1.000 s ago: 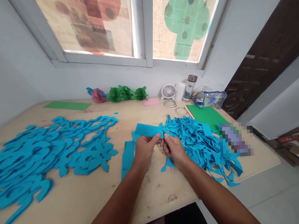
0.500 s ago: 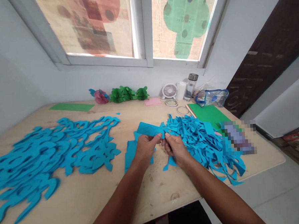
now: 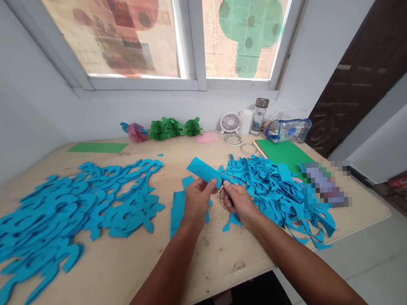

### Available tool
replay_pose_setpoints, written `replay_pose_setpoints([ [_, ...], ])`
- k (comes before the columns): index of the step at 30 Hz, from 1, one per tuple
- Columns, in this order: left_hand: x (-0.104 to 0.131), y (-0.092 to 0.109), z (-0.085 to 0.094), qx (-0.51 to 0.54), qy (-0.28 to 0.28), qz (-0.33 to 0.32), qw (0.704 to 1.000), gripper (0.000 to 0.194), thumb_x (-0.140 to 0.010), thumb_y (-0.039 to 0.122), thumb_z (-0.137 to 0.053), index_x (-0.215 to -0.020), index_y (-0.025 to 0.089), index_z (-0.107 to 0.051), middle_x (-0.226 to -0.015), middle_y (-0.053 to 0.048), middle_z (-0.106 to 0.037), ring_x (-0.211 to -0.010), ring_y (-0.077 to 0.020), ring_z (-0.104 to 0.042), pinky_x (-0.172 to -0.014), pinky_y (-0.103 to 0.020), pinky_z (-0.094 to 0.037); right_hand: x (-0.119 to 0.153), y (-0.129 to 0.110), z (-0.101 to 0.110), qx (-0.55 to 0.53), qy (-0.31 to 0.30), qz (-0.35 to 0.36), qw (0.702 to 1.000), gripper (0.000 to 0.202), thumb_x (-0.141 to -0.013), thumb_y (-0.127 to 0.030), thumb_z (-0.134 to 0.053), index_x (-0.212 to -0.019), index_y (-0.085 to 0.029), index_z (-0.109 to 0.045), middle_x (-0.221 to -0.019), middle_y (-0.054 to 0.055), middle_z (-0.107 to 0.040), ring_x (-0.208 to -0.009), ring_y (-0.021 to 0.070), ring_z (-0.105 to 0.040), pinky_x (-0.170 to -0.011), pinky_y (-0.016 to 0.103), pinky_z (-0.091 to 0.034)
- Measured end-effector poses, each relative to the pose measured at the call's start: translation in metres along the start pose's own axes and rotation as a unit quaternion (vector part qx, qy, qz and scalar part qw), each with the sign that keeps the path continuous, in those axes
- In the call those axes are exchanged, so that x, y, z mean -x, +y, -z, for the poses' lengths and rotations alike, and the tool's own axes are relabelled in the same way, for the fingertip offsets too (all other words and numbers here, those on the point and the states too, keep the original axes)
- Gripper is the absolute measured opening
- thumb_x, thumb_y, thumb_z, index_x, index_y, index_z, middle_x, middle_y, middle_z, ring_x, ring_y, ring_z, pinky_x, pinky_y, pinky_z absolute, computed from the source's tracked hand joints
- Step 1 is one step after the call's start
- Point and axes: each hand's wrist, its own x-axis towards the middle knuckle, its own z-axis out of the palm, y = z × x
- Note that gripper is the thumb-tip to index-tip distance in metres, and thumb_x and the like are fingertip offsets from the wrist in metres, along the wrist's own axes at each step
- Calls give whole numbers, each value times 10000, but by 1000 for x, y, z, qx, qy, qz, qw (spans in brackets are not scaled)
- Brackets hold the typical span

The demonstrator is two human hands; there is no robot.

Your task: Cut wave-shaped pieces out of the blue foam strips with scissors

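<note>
A folded blue paper strip (image 3: 201, 169) with faint curved lines is pinched at its lower right end by my left hand (image 3: 198, 199). Close beside it, my right hand (image 3: 237, 199) is closed at the strip's edge, around something dark and small that I cannot make out. Flat blue paper pieces (image 3: 178, 210) lie on the table under and left of my left hand. Blue scraps (image 3: 266, 181) are heaped right of my right hand. Many wavy blue cut-outs (image 3: 56, 210) overlap at the left.
Along the back of the wooden table (image 3: 128, 275) stand green paper shapes (image 3: 164, 128), a small fan (image 3: 230, 123), a bottle (image 3: 259, 117) and a clear pouch (image 3: 289, 130). Green sheets (image 3: 281, 153) lie at the right, near a pixelated patch.
The blue strip has tilted, its free end now pointing up and left above the table pieces. Both hands stay close together. The view has shifted slightly.
</note>
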Motion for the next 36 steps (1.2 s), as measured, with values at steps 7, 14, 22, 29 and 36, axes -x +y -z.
replay_pose_setpoints([
  [7, 1, 0, 0, -41, -13, -18, 999, 257, -636, 354, -732, -521, 159, -611, -538, -21, -628, -539, -142, -549, -567, -265, -438, 1, -4, 0, -7, 5, 2, 1000, 510, -743, -658, -581, -597, -170, -570, -355, -65, -411, -304, 53, -268, -325, 200, -177],
  [14, -1, -3, 2, -71, -10, -9, 997, 279, -636, 370, -721, -521, 158, -582, -518, 0, -588, -539, -131, -529, -559, -257, -417, 1, -4, 0, -4, 8, 0, 1000, 516, -728, -670, -594, -606, -169, -568, -350, -67, -405, -303, 50, -267, -320, 195, -178],
  [22, 2, 2, 0, -29, -18, -8, 999, 235, -647, 364, -709, -581, 156, -624, -563, 0, -605, -572, -134, -539, -605, -265, -449, 1, -4, 1, -1, 2, -7, 1000, 518, -721, -672, -601, -600, -169, -569, -347, -66, -409, -299, 49, -271, -321, 195, -176],
  [29, 1, 1, -1, -42, -31, -36, 998, 265, -663, 380, -703, -542, 166, -602, -533, 5, -578, -543, -129, -503, -565, -260, -434, 1, -1, 1, -10, 1, -9, 1000, 523, -722, -674, -596, -608, -164, -576, -347, -69, -407, -290, 45, -267, -319, 196, -169],
  [36, 3, 4, 0, -59, -36, -38, 997, 274, -661, 368, -695, -504, 171, -587, -519, 9, -575, -523, -122, -492, -554, -252, -435, 1, -1, 2, -15, 1, -8, 1000, 525, -718, -676, -608, -617, -161, -586, -354, -66, -416, -292, 45, -270, -316, 197, -169],
])
